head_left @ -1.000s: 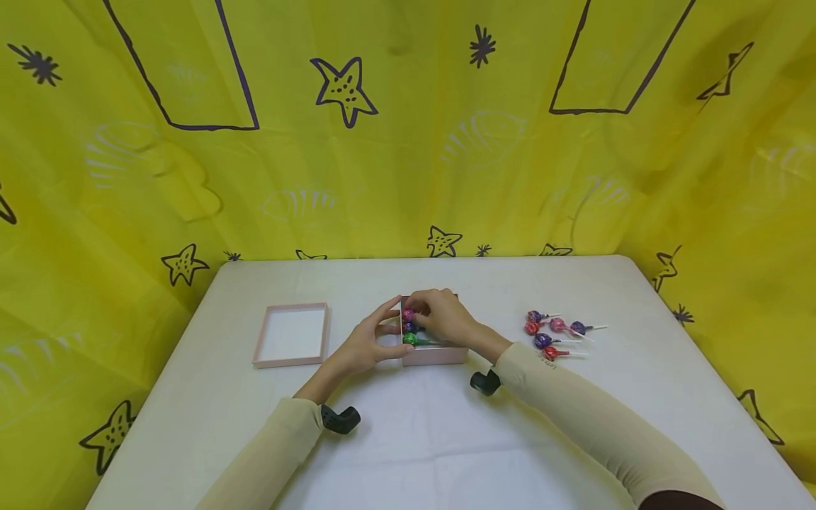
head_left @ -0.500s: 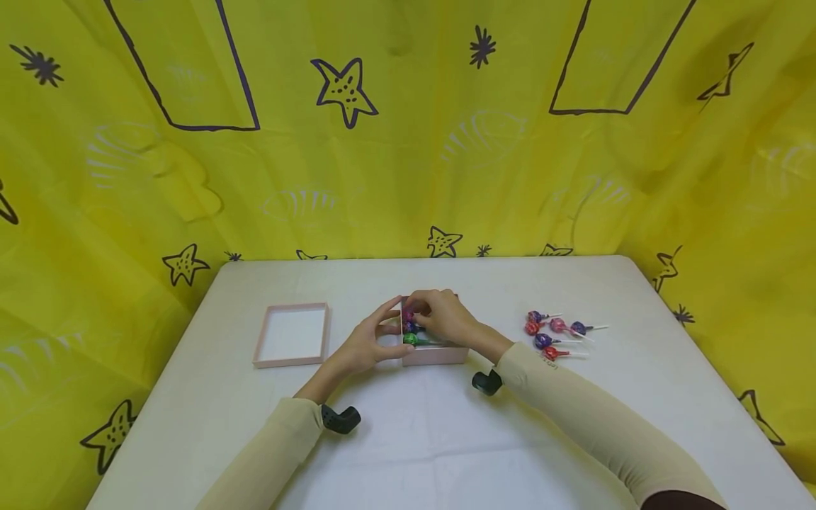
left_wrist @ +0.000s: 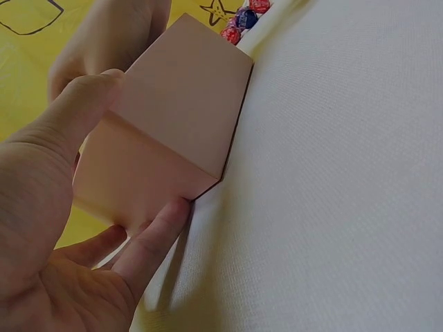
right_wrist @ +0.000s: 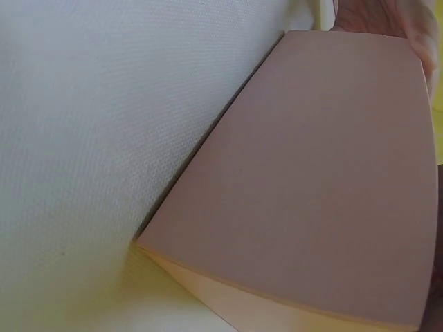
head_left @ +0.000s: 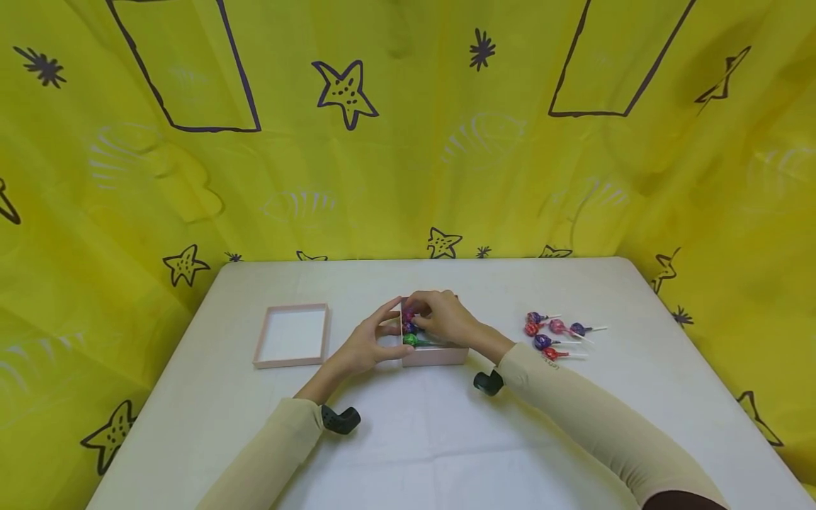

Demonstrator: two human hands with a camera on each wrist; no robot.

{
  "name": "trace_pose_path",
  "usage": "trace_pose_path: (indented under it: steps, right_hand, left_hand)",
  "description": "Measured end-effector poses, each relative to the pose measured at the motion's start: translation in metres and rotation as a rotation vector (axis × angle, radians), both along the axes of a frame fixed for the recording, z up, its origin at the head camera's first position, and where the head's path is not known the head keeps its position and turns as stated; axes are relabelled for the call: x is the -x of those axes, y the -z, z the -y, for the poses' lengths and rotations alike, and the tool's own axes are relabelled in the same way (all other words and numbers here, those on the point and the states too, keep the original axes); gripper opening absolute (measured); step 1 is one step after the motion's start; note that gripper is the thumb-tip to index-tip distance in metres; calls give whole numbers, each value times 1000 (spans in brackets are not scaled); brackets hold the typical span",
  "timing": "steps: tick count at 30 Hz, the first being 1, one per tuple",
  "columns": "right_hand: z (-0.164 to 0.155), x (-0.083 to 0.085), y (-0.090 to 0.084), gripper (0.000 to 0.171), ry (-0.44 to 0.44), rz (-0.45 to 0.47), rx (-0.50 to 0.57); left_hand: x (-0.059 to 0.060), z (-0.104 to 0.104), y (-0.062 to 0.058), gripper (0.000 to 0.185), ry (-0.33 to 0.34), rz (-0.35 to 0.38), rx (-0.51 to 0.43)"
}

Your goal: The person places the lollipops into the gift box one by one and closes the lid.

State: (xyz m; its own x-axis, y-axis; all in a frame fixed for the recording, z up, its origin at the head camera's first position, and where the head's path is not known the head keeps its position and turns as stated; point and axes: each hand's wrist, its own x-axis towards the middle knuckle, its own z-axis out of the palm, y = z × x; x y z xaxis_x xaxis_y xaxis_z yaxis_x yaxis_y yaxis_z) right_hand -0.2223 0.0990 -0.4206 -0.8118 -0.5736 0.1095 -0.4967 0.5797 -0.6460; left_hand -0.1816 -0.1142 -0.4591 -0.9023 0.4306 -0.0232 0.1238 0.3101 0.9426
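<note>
Pink box (head_left: 435, 357) stands well inside the table's side edges (head_left: 706, 368).

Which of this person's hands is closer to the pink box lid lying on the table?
Left. The left hand is right of the pink box lid, touching the pink box at its left end; the right hand is farther right, over the box's open top.

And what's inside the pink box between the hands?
A green lollipop near the front, with darker lollipops behind it. The right hand covers much of the rest, so I can't tell what's under it.
</note>
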Motion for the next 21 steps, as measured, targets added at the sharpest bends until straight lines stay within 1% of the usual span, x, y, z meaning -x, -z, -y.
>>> trace_pose_path:
  steps: [9, 15, 21]
  right_hand:
    - [-5, -1, -5, 31, -46, 7, -11]
    - [-16, -2, -14, 36, -77, 9, -53]
    - [-27, 0, -23, 43, -119, -2, -84]
  left_hand:
    - [1, 1, 1, 94, 3, 0, -13]
    - [0, 0, 0, 95, -1, 8, -10]
    - [-1, -1, -1, 94, -14, 12, -4]
